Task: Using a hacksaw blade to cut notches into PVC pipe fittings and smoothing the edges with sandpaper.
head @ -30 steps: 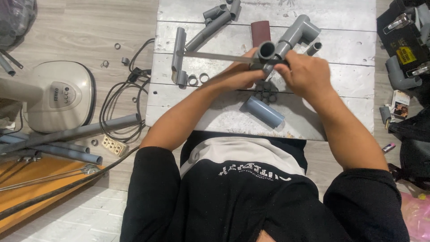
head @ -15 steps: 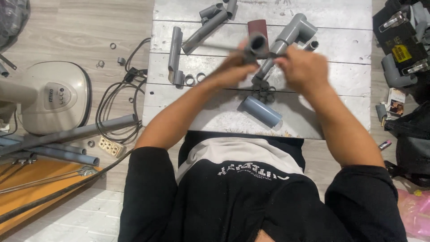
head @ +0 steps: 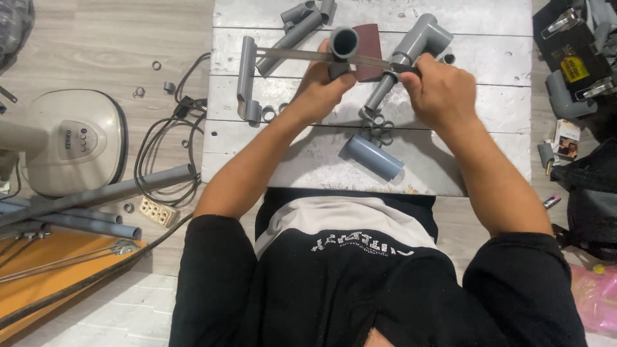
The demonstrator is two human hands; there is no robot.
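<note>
Left hand (head: 324, 83) grips a short grey pipe piece (head: 344, 44), open end up. Right hand (head: 440, 87) closed on a thin saw blade (head: 302, 55); its handle end is hidden. Dark red sandpaper (head: 371, 40) on the worktop (head: 488, 109) is partly covered.

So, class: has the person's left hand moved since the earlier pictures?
Yes. Against the loose pipe stub on the board, the left hand with its pipe piece has shifted left, away from the right hand.

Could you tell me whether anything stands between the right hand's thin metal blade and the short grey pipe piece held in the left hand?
Nothing visible does. The left hand holds the short grey pipe piece upright, and the thin metal blade gripped by the right hand lies directly across it.
</note>
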